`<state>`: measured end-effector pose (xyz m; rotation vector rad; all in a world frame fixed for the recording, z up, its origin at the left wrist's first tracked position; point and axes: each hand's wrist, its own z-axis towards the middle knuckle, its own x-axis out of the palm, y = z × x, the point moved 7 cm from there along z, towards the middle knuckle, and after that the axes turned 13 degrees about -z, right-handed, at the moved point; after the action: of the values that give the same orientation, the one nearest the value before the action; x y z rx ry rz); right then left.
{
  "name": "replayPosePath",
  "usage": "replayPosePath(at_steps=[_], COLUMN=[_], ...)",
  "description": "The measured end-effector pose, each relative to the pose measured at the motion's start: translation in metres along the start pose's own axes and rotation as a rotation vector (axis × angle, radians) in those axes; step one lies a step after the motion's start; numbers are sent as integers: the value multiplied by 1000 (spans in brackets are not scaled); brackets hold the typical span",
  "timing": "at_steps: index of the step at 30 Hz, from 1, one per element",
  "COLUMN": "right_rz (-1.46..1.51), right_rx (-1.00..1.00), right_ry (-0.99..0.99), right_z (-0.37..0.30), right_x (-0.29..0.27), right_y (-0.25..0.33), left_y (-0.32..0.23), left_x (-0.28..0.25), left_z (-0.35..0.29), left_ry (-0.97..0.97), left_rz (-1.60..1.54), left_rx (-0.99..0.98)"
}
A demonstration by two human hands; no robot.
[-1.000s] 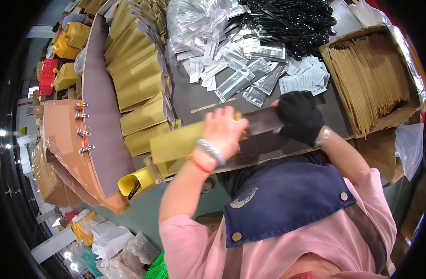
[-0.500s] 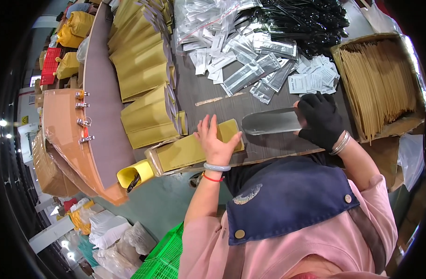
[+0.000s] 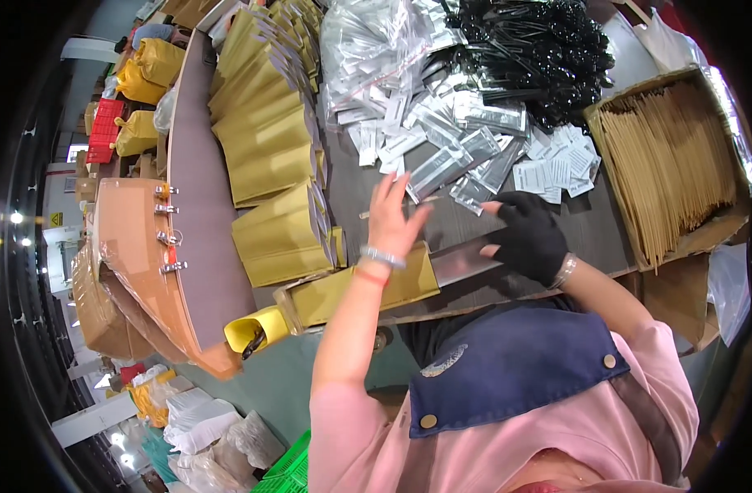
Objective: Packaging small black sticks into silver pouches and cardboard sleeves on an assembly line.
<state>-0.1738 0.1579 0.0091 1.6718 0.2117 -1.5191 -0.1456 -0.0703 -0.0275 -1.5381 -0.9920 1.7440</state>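
My left hand [image 3: 392, 223], bare with a bangle and a red cord at the wrist, is raised with its fingers spread and holds nothing. It reaches past a gold paper sleeve [image 3: 331, 297] lying along the table's near edge. From that sleeve's right end sticks a smooth grey trough-like piece [image 3: 464, 261], whose left part is out of sight. My right hand [image 3: 530, 240], in a black fingerless glove, hovers over the piece's right end with thumb and forefinger apart. Its forefinger is close to several silver foil packets [image 3: 446, 168].
White sachets [image 3: 556, 172] and black spoon-like utensils [image 3: 540, 62] are heaped at the back. A carton of thin brown sticks [image 3: 667, 160] stands right. Gold paper pouches [image 3: 269, 131] line the left. A yellow holder [image 3: 257, 330] juts from the near left edge.
The grey piece has moved left, into the gold sleeve's end. My right hand has let go of it and moved left. My left hand has lifted off the sleeve towards the packets.
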Motion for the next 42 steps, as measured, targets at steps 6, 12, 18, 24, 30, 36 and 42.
replayPosePath(at_steps=[6, 12, 18, 24, 30, 36, 42], right_rz=[-41, -66, -40, -186, -443, -549, -603], right_rx=[73, 193, 169, 279, 573, 963, 868], right_ry=[-208, -261, -307, -410, -499, -150, -293], right_z=[-10, -30, -31, -46, -106, -157, -152], right_x=[-47, -63, -71, -101, -147, -144, -135], right_y=[-35, -65, -70, -115, -224, -332, -351], left_y=[31, 43, 24, 46, 44, -25, -37], left_x=[0, 21, -10, -25, -49, 1, 45], left_z=[105, 47, 42, 89, 92, 48, 14], left_ry=[-121, 135, 7, 90, -22, -40, 66], left_rz=[495, 502, 349, 496, 241, -91, 457], left_rx=[49, 78, 165, -181, -177, -144, 53])
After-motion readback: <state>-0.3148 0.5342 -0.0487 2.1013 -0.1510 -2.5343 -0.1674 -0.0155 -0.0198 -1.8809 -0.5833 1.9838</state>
